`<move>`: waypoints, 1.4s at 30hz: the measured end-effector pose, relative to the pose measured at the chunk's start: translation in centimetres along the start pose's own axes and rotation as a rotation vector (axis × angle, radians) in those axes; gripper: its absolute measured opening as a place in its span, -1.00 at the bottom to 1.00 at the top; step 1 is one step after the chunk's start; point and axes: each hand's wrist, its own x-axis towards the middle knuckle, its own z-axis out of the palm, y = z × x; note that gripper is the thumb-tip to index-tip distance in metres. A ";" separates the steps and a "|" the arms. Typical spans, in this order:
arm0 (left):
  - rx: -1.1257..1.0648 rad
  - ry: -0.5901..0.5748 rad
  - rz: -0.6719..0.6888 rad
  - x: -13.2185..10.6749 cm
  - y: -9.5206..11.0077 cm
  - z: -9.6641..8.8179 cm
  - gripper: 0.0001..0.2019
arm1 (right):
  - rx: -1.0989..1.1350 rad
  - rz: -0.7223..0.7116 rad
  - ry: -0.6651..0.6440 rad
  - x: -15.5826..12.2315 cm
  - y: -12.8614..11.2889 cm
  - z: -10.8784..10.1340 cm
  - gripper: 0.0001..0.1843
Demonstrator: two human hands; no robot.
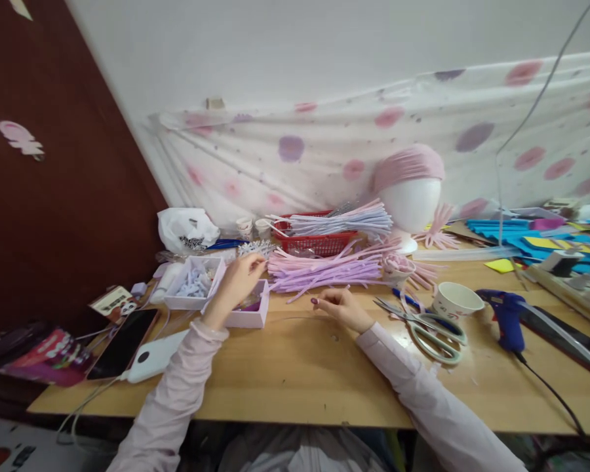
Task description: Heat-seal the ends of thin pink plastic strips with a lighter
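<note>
Over the small white box (250, 319) on the left, my left hand (246, 278) is raised with its fingertips pinched together. Anything between those fingertips is too small to make out. My right hand (343, 307) is low over the table in front of the fuzzy pipe cleaners (324, 270), its thumb and fingers closed. A dark purple spot shows at the thumb tip; I cannot tell whether it is a nail or a small piece. A thin wire (295, 318) runs near the right fingers, and whether they grip it is unclear.
A white box of pale pieces (194, 282), a phone (122, 344) and a power bank (157, 357) are at left. Scissors (437, 334), a paper bowl (457, 299) and a glue gun (506, 318) lie right. Behind are a red basket (317, 246) and foam head (410, 203).
</note>
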 end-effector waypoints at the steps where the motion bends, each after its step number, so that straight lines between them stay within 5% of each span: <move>1: 0.088 0.059 0.005 -0.1 -0.8 -1.5 -0.82 | -0.158 -0.044 -0.013 0.0 0.1 -0.2 -0.65; 5: 0.284 0.095 -0.057 -0.9 -3.9 -5.2 -0.77 | -0.589 -0.120 -0.028 -0.3 0.7 -0.5 -0.75; 11: 0.561 -0.036 -0.211 -1.6 -5.8 -5.8 -0.92 | -0.755 -0.085 0.009 -0.6 0.3 -0.5 -0.64; 21: 0.959 -0.214 -0.289 -1.5 -4.9 -6.7 -0.78 | -0.843 -0.124 -0.049 -0.5 0.4 0.1 -0.58; 42: 1.116 -0.158 -0.238 -1.7 -3.2 -7.4 -0.68 | -0.809 -0.099 0.006 -0.4 0.7 0.3 -0.60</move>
